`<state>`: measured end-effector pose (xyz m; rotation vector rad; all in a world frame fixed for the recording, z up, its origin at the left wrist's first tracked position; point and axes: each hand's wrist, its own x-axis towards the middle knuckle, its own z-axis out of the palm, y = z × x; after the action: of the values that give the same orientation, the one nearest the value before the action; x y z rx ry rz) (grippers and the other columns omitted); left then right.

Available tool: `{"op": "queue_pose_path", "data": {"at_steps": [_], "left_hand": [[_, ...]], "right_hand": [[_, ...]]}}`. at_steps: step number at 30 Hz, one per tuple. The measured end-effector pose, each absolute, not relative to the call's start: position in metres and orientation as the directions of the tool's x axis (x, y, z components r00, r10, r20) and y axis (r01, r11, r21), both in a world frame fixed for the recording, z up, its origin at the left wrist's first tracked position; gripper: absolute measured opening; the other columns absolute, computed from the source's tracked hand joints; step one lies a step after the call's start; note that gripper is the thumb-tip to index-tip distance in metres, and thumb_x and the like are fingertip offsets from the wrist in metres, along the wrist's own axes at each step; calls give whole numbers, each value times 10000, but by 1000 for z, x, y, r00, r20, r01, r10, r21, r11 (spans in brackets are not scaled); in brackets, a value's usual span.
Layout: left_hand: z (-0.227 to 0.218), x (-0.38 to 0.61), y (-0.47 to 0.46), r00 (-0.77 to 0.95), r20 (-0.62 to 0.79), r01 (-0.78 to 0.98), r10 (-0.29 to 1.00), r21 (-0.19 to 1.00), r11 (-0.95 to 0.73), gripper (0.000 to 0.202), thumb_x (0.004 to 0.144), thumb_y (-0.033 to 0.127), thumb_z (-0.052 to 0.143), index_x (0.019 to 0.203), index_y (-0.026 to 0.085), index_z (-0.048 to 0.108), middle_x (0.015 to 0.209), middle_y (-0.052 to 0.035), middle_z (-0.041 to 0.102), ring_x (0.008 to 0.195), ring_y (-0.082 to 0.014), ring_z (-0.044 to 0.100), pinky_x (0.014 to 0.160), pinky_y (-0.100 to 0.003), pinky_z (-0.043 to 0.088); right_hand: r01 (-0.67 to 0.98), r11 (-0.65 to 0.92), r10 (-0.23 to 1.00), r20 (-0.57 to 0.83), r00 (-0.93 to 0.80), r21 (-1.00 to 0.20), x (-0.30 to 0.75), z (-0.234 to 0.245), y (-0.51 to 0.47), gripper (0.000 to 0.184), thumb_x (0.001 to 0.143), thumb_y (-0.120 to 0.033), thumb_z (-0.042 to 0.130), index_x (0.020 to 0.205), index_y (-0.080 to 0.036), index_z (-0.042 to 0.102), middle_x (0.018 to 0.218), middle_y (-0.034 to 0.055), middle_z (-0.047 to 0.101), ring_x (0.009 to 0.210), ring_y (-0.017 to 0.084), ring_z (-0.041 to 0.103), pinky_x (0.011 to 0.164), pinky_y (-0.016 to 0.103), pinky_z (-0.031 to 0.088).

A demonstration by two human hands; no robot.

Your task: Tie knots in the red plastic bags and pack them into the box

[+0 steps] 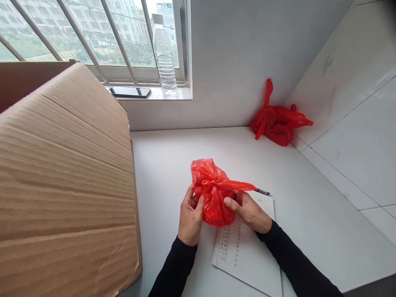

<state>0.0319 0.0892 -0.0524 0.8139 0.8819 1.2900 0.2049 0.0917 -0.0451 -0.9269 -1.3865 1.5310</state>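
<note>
A tied red plastic bag [212,189] sits low in the middle of the white counter [309,206], its knot pointing right. My left hand [190,216] grips its left side, fingers curled against the plastic. My right hand [249,210] holds its right side with the thumb pressed on the bag. Both wear dark sleeves. Beneath my right hand lies a sheet of paper [247,255] with handwritten columns, and a pen tip [263,192] pokes out past the bag's tail.
A large cardboard box flap [62,177] fills the left. A second red bag [278,121] lies in the far corner by the tiled wall. On the windowsill stand a clear water bottle [165,62] and a dark phone [130,91].
</note>
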Motion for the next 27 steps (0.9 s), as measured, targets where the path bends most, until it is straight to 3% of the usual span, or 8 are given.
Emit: {"op": "queue_pose_path", "data": {"at_steps": [3,7,9,12,14,19,23,27], "left_hand": [[-49,30,89,56,-106,-485,993,866,120,477,880,305,666,1339,267,540,1302,-69,621,1121,-234,616,919,-317,516],[-43,27,86,249,-131,-589,959,766,258,530,891,269,549,1416,262,482,1336,-73,597,1188,-269,572,952,-366,505],[-42,28,86,334,-96,-584,938,760,285,686,829,220,615,1475,285,393,1345,-74,591,1204,-282,561,971,-389,497],[-45,32,86,315,-34,-512,949,836,200,880,764,163,749,1510,293,302,1346,-97,590,1203,-281,566,1001,-394,479],[-47,34,86,269,-28,-482,963,862,160,862,791,206,765,1510,271,293,1334,-125,595,1171,-281,590,969,-401,506],[-47,32,88,246,-48,-433,968,888,154,790,828,275,746,1491,235,318,1271,-157,627,984,-277,672,702,-357,592],[-51,29,89,214,-75,-387,974,909,155,706,840,299,736,1445,207,382,1199,-143,667,944,-248,683,699,-324,582],[-52,30,89,204,-100,-340,974,926,166,639,852,328,719,1403,200,423,1186,-137,676,863,-217,690,636,-288,559]], "right_hand": [[-112,-48,935,-5,-354,-993,204,-46,92,355,898,-384,685,1225,-254,636,1166,62,699,1068,253,659,913,401,542],[-186,-47,979,-9,-203,-981,207,-54,95,276,903,-377,679,1138,-232,671,1143,73,716,1065,253,667,942,395,533],[-249,-41,988,-3,-153,-968,209,-57,97,296,909,-375,671,1173,-241,660,1165,71,713,1072,255,666,943,395,536],[-294,-35,989,9,-147,-955,210,-57,99,332,922,-379,653,1228,-252,648,1189,72,706,1079,263,664,916,390,549],[-296,-32,986,18,-166,-955,211,-56,99,338,927,-378,646,1241,-252,647,1218,73,693,1107,266,651,921,386,546],[-307,-53,981,7,-192,-950,208,-51,98,372,944,-405,614,1283,-251,620,1257,76,672,1147,271,631,958,405,530],[-288,-80,970,-8,-243,-954,205,-47,96,375,966,-426,570,1288,-237,599,1257,78,671,1136,256,636,1010,415,500],[-220,-88,969,-33,-246,-972,204,-45,95,345,935,-408,624,1213,-203,614,1167,84,706,1037,252,673,939,409,538]]}}
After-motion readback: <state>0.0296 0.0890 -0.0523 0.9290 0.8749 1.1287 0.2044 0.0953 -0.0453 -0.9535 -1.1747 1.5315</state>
